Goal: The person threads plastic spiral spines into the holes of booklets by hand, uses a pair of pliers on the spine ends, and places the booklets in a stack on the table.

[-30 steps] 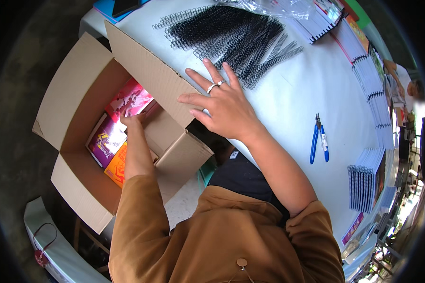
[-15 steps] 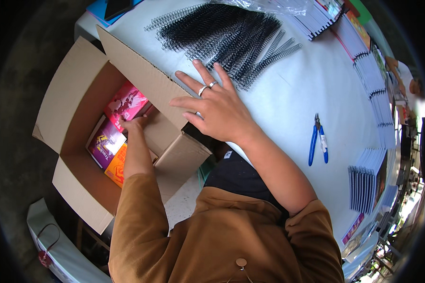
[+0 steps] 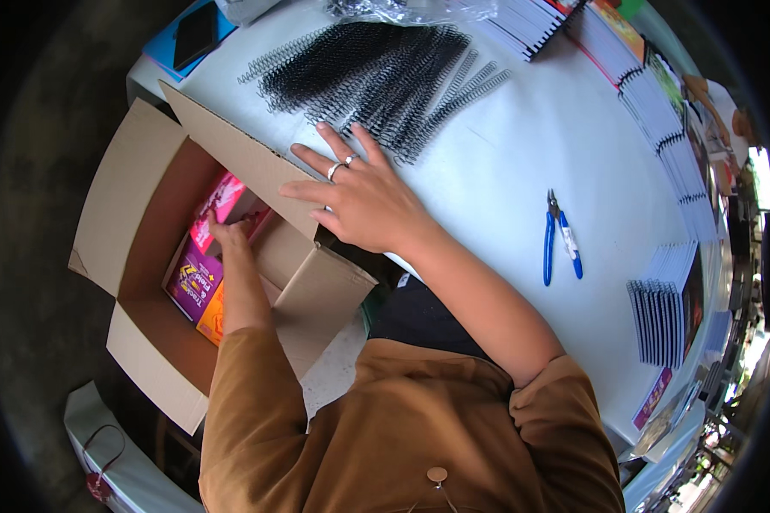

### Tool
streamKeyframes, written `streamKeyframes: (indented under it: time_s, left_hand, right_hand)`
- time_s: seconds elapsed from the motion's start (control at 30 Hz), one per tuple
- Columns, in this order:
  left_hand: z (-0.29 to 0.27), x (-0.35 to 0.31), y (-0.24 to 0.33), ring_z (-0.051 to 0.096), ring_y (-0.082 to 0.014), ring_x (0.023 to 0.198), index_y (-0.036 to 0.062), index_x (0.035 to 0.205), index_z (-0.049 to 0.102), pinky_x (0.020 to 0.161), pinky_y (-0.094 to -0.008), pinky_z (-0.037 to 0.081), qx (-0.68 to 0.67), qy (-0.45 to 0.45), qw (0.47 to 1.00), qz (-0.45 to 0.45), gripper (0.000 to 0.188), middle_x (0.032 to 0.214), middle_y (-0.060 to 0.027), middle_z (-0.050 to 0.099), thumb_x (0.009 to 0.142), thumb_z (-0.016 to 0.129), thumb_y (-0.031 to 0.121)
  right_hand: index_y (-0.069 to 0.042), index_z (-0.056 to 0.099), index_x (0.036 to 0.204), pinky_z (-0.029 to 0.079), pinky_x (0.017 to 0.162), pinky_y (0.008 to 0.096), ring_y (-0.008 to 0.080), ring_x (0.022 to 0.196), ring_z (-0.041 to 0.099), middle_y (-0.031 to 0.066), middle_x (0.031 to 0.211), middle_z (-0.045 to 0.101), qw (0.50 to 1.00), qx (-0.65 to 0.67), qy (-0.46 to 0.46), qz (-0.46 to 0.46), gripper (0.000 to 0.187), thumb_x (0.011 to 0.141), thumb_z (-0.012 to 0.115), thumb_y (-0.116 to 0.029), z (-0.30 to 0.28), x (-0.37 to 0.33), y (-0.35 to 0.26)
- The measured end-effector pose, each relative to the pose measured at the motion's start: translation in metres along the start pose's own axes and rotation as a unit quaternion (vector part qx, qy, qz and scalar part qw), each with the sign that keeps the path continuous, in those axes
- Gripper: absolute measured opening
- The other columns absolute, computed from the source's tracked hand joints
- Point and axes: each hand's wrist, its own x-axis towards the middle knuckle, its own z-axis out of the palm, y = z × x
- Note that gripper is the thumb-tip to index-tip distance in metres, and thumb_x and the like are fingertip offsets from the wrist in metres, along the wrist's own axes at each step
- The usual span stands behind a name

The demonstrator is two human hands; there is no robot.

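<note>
My left hand (image 3: pixel 232 231) reaches down into an open cardboard box (image 3: pixel 139 192). Its fingers grip the edge of a pink book (image 3: pixel 219 205), which is tilted up at one side. Beside it in the box lie a purple book (image 3: pixel 194 280) and an orange book (image 3: pixel 213 312), partly hidden by my left forearm. My right hand (image 3: pixel 364 195), with rings on two fingers, is spread out over the box's raised flap and the table's edge. It holds nothing. Just past its fingertips lies a heap of black wire spiral coils (image 3: pixel 359 77).
Blue-handled cutting pliers (image 3: pixel 559 238) lie on the pale-covered table (image 3: pixel 479 162). Spiral-bound books (image 3: pixel 656 318) stand in stacks along the right side. Clear plastic wrap (image 3: pixel 411 8) and a dark phone (image 3: pixel 196 34) on a blue folder sit at the far edge. Another person (image 3: pixel 719 120) is at far right.
The pink book has tilted up in my left hand, with a dark gap now showing beside it. My right hand stays spread at the flap. The whole view has shifted slightly.
</note>
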Motion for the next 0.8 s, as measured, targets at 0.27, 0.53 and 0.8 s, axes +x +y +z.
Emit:
streamKeyframes:
  time_s: [0.27, 0.53, 0.8]
  left_hand:
    - [0.081, -0.164, 0.021, 0.051, -0.0318, 0.104, 0.0077, 0.111, 0.055, 0.091, -0.0519, 0.039, 0.017, -0.072, 0.994, 0.082, 0.045, 0.114, -0.0109, 0.056, 0.072, 0.067, 0.026]
    - [0.130, -0.402, 0.025, 0.043, -0.0289, 0.118, 0.0027, 0.122, 0.047, 0.101, -0.0489, 0.029, 0.032, -0.465, 0.875, 0.130, 0.049, 0.124, -0.0135, 0.049, 0.080, 0.062, 0.022]
    - [0.207, -0.489, -0.157, 0.054, -0.0216, 0.104, 0.0022, 0.108, 0.057, 0.094, -0.0412, 0.039, 0.169, -0.500, 0.844, -0.099, 0.029, 0.108, -0.0094, 0.059, 0.082, 0.060, 0.015]
  right_hand:
    - [-0.032, 0.052, 0.121, 0.016, 0.106, 0.0507, 0.0301, 0.128, 0.031, 0.0058, 0.131, 0.046, 0.997, -0.073, 0.023, -0.016, 0.043, 0.079, 0.060, -0.029, 0.001, -0.008, 0.008]
    - [-0.027, 0.053, 0.118, 0.014, 0.107, 0.0500, 0.0256, 0.129, 0.032, 0.0045, 0.116, 0.058, 0.993, -0.107, 0.002, -0.053, 0.037, 0.081, 0.056, -0.028, 0.010, -0.007, -0.005]
    - [-0.013, 0.032, 0.135, 0.015, 0.109, 0.0470, 0.0250, 0.131, 0.027, 0.0121, 0.140, 0.030, 0.832, 0.512, 0.194, 0.091, 0.050, 0.087, 0.042, -0.025, 0.025, -0.025, 0.010]
